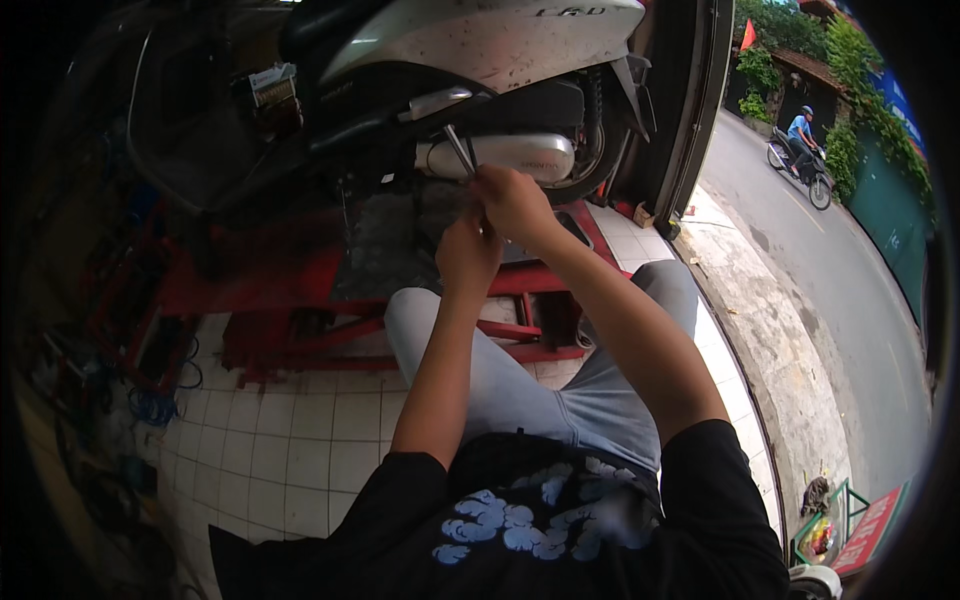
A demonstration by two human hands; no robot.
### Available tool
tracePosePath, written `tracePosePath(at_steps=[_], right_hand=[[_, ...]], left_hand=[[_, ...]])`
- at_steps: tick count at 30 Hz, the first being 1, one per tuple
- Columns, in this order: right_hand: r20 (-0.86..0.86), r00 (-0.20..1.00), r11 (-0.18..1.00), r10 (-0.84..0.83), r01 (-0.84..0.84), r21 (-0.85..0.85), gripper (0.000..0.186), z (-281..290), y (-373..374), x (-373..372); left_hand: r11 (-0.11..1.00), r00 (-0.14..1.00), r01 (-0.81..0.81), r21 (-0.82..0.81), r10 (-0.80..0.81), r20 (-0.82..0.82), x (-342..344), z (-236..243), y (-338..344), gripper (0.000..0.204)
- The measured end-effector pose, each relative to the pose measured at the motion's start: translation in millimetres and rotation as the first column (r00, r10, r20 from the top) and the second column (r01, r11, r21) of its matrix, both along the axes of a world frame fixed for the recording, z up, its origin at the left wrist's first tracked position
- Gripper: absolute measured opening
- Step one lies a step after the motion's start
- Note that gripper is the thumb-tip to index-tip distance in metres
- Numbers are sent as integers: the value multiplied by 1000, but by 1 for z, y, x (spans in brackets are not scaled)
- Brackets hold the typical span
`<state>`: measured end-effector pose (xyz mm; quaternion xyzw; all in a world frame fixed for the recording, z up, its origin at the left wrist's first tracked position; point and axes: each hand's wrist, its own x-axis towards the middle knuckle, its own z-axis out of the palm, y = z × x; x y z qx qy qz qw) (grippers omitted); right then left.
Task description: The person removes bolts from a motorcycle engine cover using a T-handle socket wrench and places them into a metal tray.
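Both of my hands are raised together in front of a scooter [470,55] with a pale, dirt-specked body panel. My right hand [515,205] is closed round a slim, shiny metal rod-shaped tool [456,143], whose upper end sticks out toward the scooter. A thin dark rod shows beside it. Just below and to the left, my left hand [468,252] is closed at the tool's lower end, where a bit of bright metal shows. The fingers hide most of the tool, so its exact kind is unclear. Behind the hands is the scooter's silver engine-side cover [520,157].
The scooter stands on a red lift platform [250,280] with a dark mat [385,235]. A dark tray [575,228] lies right of my hands. Blue hose or cable [152,405] coils on the tiled floor [300,450]. A rider passes on a motorbike [800,165] in the street.
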<state>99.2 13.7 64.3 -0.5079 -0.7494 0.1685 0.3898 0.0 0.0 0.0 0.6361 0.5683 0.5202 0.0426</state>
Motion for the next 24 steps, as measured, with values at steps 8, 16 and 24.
tracePosePath(at_steps=[8,16,24], right_hand=[[366,870,703,-331,-31,710,23,-1,4,18],[-166,839,467,-518,440,767,78,-9,-5,0],[-258,960,967,110,-44,249,48,-32,15,-6]], left_hand=[[732,953,-152,664,287,-99,-15,39,-31,14],[905,957,-228,361,276,-89,-11,12,-18,16],[973,996,47,227,-62,58,-3,1,-4,11]])
